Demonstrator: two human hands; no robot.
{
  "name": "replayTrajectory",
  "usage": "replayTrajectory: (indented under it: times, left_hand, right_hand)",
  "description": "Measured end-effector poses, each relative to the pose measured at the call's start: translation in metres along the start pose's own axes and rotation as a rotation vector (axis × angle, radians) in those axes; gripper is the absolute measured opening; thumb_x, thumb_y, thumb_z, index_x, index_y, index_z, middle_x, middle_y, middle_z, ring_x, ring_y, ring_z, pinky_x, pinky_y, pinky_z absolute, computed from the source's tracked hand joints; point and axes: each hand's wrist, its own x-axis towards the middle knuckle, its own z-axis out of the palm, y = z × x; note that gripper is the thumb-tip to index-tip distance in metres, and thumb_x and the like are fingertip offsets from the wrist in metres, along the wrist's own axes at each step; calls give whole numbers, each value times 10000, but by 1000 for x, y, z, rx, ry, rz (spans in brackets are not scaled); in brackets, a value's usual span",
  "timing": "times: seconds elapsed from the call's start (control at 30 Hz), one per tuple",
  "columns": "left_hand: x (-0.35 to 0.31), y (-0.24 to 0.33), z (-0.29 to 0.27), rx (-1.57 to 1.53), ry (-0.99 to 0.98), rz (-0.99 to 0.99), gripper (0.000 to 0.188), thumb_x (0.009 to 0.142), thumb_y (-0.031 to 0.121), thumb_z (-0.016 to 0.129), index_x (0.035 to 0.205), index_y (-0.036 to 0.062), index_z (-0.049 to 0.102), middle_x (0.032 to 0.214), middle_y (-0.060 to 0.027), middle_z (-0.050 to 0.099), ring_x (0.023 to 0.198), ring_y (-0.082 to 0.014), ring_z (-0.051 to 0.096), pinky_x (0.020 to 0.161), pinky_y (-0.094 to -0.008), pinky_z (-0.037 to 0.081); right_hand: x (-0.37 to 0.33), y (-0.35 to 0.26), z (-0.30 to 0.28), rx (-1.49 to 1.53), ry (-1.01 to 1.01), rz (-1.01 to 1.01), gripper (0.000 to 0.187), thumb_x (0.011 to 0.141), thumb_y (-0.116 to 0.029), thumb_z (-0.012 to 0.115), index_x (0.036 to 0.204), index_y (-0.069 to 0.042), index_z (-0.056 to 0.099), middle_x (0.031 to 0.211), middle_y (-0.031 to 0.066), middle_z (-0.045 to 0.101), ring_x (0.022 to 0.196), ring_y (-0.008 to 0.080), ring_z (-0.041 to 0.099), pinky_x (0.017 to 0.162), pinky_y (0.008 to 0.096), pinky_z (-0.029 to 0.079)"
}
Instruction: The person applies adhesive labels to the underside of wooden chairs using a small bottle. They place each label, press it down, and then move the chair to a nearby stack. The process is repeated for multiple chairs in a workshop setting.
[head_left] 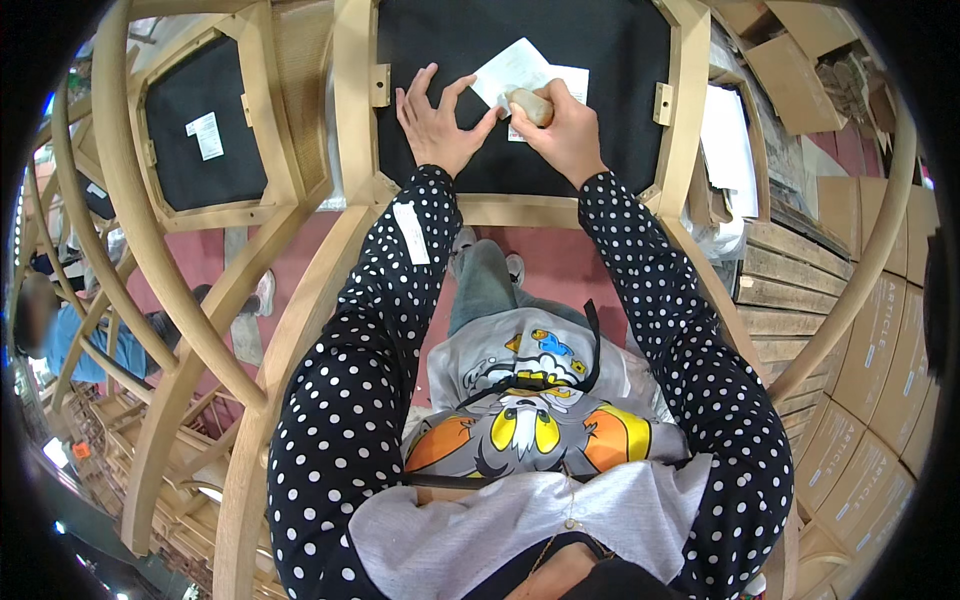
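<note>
An upturned wooden chair frame with a black fabric panel lies before me. On the fabric are a white paper sheet, set at an angle, and a second white label partly under it. My right hand grips a small rounded beige block over the lower part of the papers; its exact kind I cannot make out. My left hand is open, fingers spread on the fabric, with index finger and thumb at the paper's left edge. A white sticker is on my left sleeve.
To the left stands another upturned chair with a labelled black panel, and curved wooden legs cross there. A person in blue is beyond them. Stacked cardboard boxes, a wooden pallet and white sheets are at right.
</note>
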Motion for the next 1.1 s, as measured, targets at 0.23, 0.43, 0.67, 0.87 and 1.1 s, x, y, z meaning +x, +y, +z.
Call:
replayTrajectory:
  times: [0.23, 0.43, 0.67, 0.87, 1.1]
  left_hand:
    - [0, 1, 3, 10, 9, 5, 609, 731, 454, 880, 1269, 276, 657, 1480, -112, 414, 1438, -315, 370, 1212, -612, 234]
    - [0, -3, 0, 3, -5, -1, 610, 735, 446, 878, 1277, 281, 651, 1480, -113, 412, 1442, -312, 365, 1216, -610, 226]
    - [4, -6, -1, 25, -11, 31, 615, 746, 455, 866, 1293, 287, 640, 1489, -112, 405, 1455, -310, 346, 1216, -615, 222]
    - [1, -5, 1, 30, -11, 18, 650, 739, 494, 865, 1307, 286, 630, 1489, -111, 398, 1457, -307, 343, 1215, -618, 220]
    - [2, -6, 0, 59, -17, 23, 666, 740, 581, 846, 1286, 263, 636, 1474, -96, 402, 1461, -283, 339, 1223, -590, 197]
  right_hand:
    - [19, -9, 5, -112, -70, -112, 450, 844, -424, 779, 940, -15, 616, 783, 183, 709, 704, 359, 715, 638, 412, 565]
    - [11, -8, -3, -153, -108, -109, 441, 849, -420, 785, 941, -19, 626, 809, 189, 716, 718, 345, 730, 649, 389, 575]
    - [34, -13, 12, -112, -102, -157, 453, 863, -442, 738, 924, -12, 608, 745, 198, 691, 697, 372, 706, 643, 434, 558]
    - [26, -12, 0, -147, -116, -143, 440, 856, -427, 745, 920, -14, 606, 737, 194, 689, 692, 370, 704, 644, 438, 559]
    - [16, -10, -9, -85, -60, -68, 400, 869, -385, 762, 901, -12, 619, 773, 191, 711, 683, 317, 722, 622, 403, 563]
